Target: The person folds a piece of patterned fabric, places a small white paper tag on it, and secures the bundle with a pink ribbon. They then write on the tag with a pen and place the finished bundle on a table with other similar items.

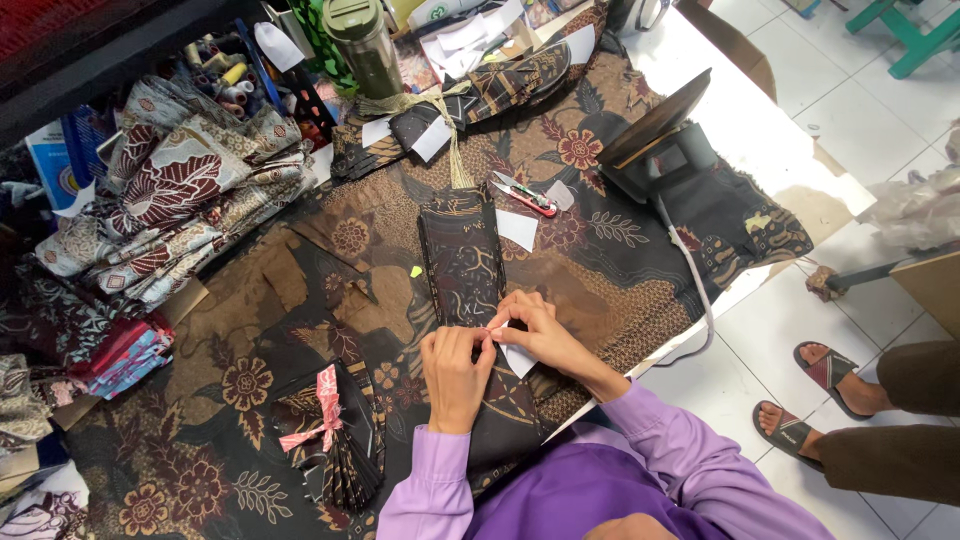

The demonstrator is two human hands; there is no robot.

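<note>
A long folded strip of dark batik cloth (462, 262) lies lengthwise in front of me on the batik-covered table (620, 250). My left hand (455, 372) and my right hand (535, 330) meet over its near end, both pinching a small white paper tag (517, 359) against the cloth. Something thin and pink shows between my fingertips. Another white paper slip (517, 229) lies just right of the strip.
A folded bundle tied with pink ribbon (328, 425) lies at my left. A raffia-tied bundle (455, 110), a cutter (526, 198), an upright iron (665, 145), a green flask (365, 45), piled batik (175, 195). Another person's sandalled feet (815, 395) at right.
</note>
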